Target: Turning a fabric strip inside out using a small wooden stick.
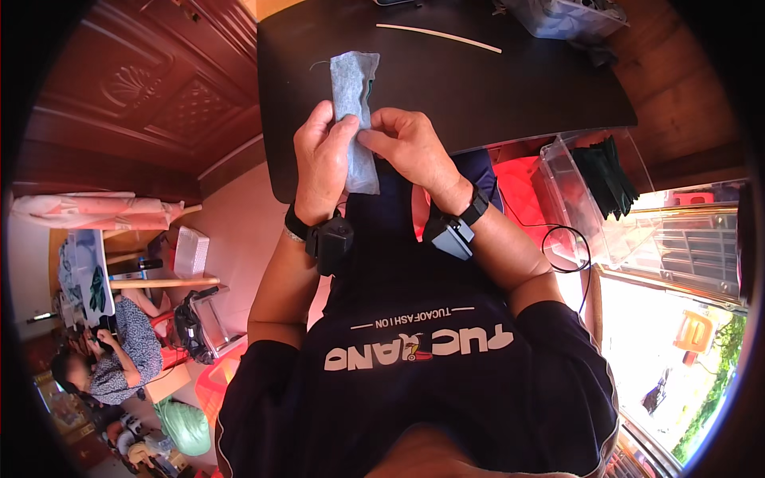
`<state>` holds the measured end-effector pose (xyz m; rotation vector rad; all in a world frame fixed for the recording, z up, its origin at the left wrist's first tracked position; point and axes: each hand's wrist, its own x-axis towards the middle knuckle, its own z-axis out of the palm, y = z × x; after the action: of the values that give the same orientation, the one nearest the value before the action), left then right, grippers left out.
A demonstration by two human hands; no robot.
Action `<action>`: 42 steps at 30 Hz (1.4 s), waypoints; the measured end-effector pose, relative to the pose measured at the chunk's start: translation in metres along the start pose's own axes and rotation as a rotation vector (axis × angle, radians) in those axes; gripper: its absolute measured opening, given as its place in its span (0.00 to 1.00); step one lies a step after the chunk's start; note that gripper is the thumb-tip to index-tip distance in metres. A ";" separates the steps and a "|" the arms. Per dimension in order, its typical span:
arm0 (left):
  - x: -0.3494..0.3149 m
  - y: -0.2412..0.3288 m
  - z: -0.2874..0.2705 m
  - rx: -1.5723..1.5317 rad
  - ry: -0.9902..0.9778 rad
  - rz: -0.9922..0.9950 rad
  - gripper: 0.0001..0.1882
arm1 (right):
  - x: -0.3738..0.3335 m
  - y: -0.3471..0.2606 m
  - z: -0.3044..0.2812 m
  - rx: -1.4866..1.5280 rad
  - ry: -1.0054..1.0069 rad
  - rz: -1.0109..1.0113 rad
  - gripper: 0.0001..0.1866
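A long, narrow strip of folded light-blue fabric (351,84) stands upright between my hands, over the near edge of the dark table. A bit of dark green shows along its right edge, and a loose thread sticks out at its top left. My left hand (320,163) is closed on the strip's left side, thumb lying across its front. From the right, my right hand (418,155) pinches the strip's right edge near the middle, thumb and fingertips together. Each wrist carries a strapped-on dark device, the left one (329,243) and the right one (451,237).
On the dark table (494,95) lies a thin pale strip (438,37). A clear bin (558,22) stands at the far right. Nearer right, a clear box (562,187) holds dark green cloth pieces (610,179), by a black cable (588,247). Another person (127,350) sits at left.
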<state>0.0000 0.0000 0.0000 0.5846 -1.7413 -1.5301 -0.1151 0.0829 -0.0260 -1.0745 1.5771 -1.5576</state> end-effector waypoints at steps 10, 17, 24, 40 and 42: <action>0.007 -0.008 -0.013 -0.113 0.026 -0.096 0.11 | -0.005 -0.012 -0.001 0.138 -0.057 0.052 0.08; 0.007 -0.011 -0.015 -0.105 0.004 -0.080 0.08 | -0.003 -0.010 -0.002 0.184 -0.029 0.112 0.08; -0.012 0.000 -0.019 0.292 0.152 0.308 0.05 | 0.001 -0.006 0.000 0.322 -0.042 0.093 0.08; -0.014 -0.004 -0.023 0.059 -0.110 -0.109 0.03 | -0.003 -0.009 0.002 -0.227 -0.162 -0.165 0.09; -0.014 -0.006 -0.025 0.049 -0.102 -0.109 0.04 | -0.004 -0.010 0.003 -0.204 -0.169 -0.154 0.08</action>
<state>0.0265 -0.0069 -0.0088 0.6454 -1.8553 -1.6210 -0.1096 0.0852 -0.0168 -1.4311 1.5932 -1.3827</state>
